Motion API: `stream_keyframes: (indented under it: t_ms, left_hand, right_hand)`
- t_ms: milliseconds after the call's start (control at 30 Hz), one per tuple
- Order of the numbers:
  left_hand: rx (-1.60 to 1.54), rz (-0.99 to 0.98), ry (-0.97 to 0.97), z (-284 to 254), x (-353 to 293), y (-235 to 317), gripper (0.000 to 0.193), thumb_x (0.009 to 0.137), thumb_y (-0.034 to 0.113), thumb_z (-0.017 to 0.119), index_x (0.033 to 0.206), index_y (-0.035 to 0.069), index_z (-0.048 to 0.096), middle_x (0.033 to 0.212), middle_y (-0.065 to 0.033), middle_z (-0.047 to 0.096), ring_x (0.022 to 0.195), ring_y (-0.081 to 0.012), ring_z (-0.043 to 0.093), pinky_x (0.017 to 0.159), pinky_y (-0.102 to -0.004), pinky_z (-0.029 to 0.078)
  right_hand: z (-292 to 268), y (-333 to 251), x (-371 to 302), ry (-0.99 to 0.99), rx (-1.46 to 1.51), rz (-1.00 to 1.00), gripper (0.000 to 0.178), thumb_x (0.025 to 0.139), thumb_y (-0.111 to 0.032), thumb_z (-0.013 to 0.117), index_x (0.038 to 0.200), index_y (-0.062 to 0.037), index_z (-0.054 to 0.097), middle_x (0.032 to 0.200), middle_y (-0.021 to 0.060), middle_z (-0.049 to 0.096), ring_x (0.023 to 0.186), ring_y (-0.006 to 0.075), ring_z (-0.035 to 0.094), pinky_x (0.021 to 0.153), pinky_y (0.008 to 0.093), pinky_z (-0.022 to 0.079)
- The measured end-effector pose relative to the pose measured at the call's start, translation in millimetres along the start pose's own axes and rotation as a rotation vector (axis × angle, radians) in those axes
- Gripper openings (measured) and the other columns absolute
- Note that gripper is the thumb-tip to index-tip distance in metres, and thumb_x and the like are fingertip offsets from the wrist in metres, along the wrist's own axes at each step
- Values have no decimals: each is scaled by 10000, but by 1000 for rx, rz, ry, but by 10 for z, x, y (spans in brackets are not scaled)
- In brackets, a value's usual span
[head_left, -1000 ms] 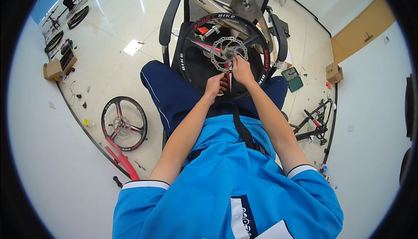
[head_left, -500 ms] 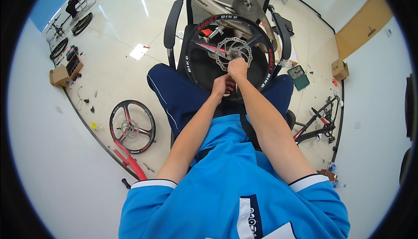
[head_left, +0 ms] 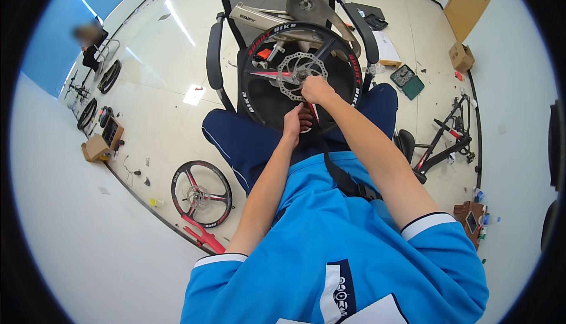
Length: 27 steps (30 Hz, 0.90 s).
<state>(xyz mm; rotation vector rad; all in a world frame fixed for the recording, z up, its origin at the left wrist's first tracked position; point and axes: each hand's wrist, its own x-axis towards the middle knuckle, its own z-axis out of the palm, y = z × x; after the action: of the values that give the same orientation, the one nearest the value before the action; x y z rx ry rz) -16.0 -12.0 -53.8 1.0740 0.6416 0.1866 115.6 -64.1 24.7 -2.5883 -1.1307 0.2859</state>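
Resting across the person's lap and against a black mesh office chair [head_left: 221, 58], a black bicycle wheel [head_left: 300, 76] with red spokes and a silver disc-brake rotor [head_left: 293, 75] stands nearly upright, facing the camera. The right hand [head_left: 316, 90] sits at the wheel's hub, just beside the rotor, fingers curled in a clenched grip on something at the centre that is too small to make out. The left hand [head_left: 293, 125] is lower, at the bottom of the wheel near the rim, fingers bent against a red spoke; whether they actually clasp it cannot be told. Behind the wheel, a silver bicycle frame part [head_left: 259, 17] lies on the chair seat. On the floor to the left lies a second black wheel [head_left: 201, 194] with red spokes, well apart from the hands. To the right, a black bicycle frame [head_left: 448, 141] lies on the floor, with a green case [head_left: 407, 80] beyond it.
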Motion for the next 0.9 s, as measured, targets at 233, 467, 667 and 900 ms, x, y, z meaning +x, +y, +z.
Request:
stream_keyframes:
  t_ms: [233, 467, 667, 900]
  left_hand:
    - [-2, -11, -6, -32, 5, -25, 430, 962, 444, 544, 1015, 32, 655, 825, -72, 671, 651, -160, 624, 593, -285, 476]
    - [-48, 10, -18, 8, 37, -32, 411, 968, 426, 544, 982, 35, 667, 797, -66, 677, 610, -144, 621, 550, -266, 474]
    - [-30, 14, -10, -3, 61, -61, 408, 968, 434, 542, 963, 49, 676, 779, -54, 676, 609, -132, 623, 545, -258, 475]
    - [-13, -3, -21, -9, 47, -26, 425, 976, 466, 480, 1014, 90, 676, 806, -41, 669, 647, -143, 618, 593, -275, 474]
  right_hand:
    - [-30, 4, -187, 93, 97, -38, 313, 920, -158, 499, 1140, 65, 487, 1050, 368, 639, 1012, 477, 647, 865, 508, 539]
    - [-61, -28, -232, 155, -79, -99, 205, 845, -107, 559, 877, 54, 681, 925, 278, 691, 882, 424, 694, 796, 474, 573]
    - [-38, -49, -194, 178, -124, -67, 216, 846, -115, 562, 870, 43, 708, 906, 275, 702, 878, 405, 704, 789, 469, 577]
    - [171, -167, 40, 145, 423, 328, 255, 848, -131, 556, 903, 54, 722, 929, 293, 697, 906, 416, 700, 804, 463, 574]
